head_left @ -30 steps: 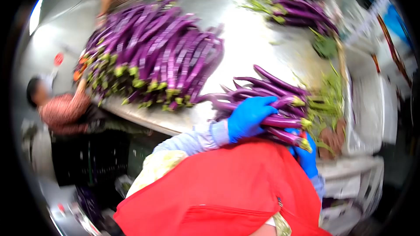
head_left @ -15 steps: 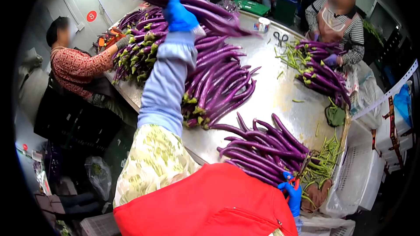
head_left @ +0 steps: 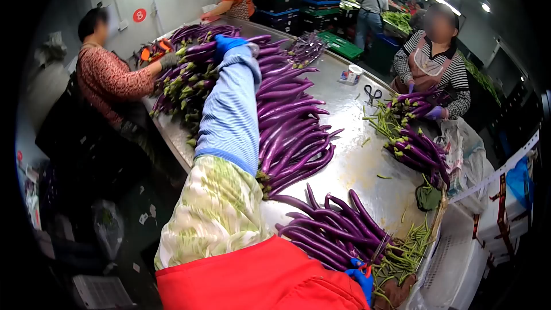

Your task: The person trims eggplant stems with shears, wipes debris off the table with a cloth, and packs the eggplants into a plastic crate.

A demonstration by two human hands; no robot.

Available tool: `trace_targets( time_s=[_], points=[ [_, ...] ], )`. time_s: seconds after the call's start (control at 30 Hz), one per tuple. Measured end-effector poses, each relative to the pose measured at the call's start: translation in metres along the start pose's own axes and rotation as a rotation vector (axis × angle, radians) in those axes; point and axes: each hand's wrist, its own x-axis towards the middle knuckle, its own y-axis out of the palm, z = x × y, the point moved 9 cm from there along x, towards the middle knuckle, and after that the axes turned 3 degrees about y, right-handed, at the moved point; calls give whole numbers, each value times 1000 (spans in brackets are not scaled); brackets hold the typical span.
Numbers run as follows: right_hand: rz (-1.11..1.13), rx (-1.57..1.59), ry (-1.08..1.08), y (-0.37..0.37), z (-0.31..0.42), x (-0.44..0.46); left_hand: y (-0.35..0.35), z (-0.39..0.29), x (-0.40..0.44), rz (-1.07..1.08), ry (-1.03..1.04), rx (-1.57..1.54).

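Observation:
My left hand (head_left: 228, 47), in a blue glove, is stretched far across the metal table. It is closed around a few long purple eggplants (head_left: 265, 51), low on the big pile. The glove and sleeve hide part of them. My right hand (head_left: 361, 282), also gloved in blue, grips red-handled scissors (head_left: 379, 251) at the near right. Their blades lie by the stem ends of a smaller heap of eggplants (head_left: 330, 227). Cut green stems (head_left: 410, 250) are scattered beside that hand. A long row of eggplants (head_left: 293, 132) lies to the right of my left forearm.
Co-workers stand at the left, far end and right of the table (head_left: 359, 149); the right one handles eggplants (head_left: 422, 149). Black scissors (head_left: 373, 95) and a white tub (head_left: 351, 74) lie farther back. A white crate (head_left: 450, 252) adjoins the right edge.
My left hand has lowered the raised eggplants onto the far pile. My right hand still holds the scissors near the stems. The view has tilted up, showing more of the far room.

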Motion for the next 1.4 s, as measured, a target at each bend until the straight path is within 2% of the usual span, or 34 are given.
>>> trace_targets(
  time_s=[0.1,0.13,0.2,0.23,0.3,0.37,0.4,0.43,0.47,0.5,0.57,0.63,0.7,0.77,0.8,0.83,0.9,0.93,0.97,1.0,1.03,1.1,1.23,1.3,1.4],
  points=[
    [-9,-70,22,8,7,-2,-1,-24,-14,60,187,50],
    [-44,-145,38,9,10,-2,-5,-30,-55,137,248,95],
    [-70,-212,51,12,12,-1,-18,-38,-65,14,228,0],
    [-63,-203,54,14,12,-2,-8,-44,-60,87,274,17],
    [-55,-203,62,12,8,-2,-10,-53,-72,89,322,120],
    [-53,-224,69,3,0,2,28,-65,-56,123,32,-1847],
    [-61,-209,46,7,3,-1,49,-78,-54,112,-217,-2812],
    [-71,-190,24,16,10,-6,27,-96,-90,114,216,-2837],
    [-85,-167,3,21,15,-10,9,-111,-154,122,650,-2802],
    [-62,-132,-29,24,17,-12,27,-123,-201,174,463,-2693],
    [-74,-45,-57,25,21,-17,73,-155,-276,455,688,-2279],
    [-127,-68,-94,22,29,-22,133,-187,-331,704,756,-2075],
    [-171,-65,-159,24,42,-32,176,-199,-382,715,804,-1913],
    [-198,-25,-201,22,48,-39,201,-202,-427,719,985,-1662],
    [-202,-18,-214,22,52,-42,207,-200,-445,566,1138,-1515],
    [-212,-8,-220,22,55,-46,200,-198,-460,558,1203,-1349],
    [-198,-20,-269,16,57,-45,186,-198,-487,275,1560,-1092],
    [-206,45,-276,19,59,-52,183,-198,-494,257,1657,-1144],
    [-231,114,-285,17,63,-59,187,-205,-494,343,1644,-1061],
    [-263,76,-305,15,70,-68,162,-199,-490,291,1607,-1107],
    [-285,33,-333,13,78,-73,180,-206,-482,442,1494,-1094],
    [-381,-9,-435,-9,89,-87,183,-227,-464,403,1485,-1112],
    [-536,109,-483,-47,66,-113,180,-270,-503,324,1702,-988],
    [-582,177,-470,-51,66,-120,168,-295,-531,250,1882,-927],
    [-582,223,-469,-57,62,-122,205,-346,-556,314,1990,-710]
  ],
)
